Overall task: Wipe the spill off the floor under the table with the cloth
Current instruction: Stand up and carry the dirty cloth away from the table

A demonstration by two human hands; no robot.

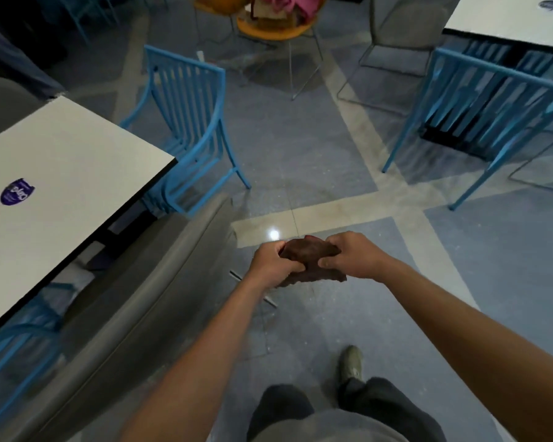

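Note:
A dark brown cloth (312, 261) is bunched up between both hands, held in the air well above the floor in front of me. My left hand (273, 261) grips its left side and my right hand (351, 255) grips its right side, fingers curled into the fabric. The white table (61, 173) stands at the left, its underside mostly hidden. The floor (300, 193) shows a faint smeared patch in front of the blue chair; I cannot tell whether that patch is the spill.
A grey curved chair back (147, 282) stands between me and the table. Blue metal chairs (192, 122) (492, 103) flank the aisle. A second white table (511, 20) is at the top right, an orange chair (268, 30) behind. My shoe (351, 362) rests on the floor.

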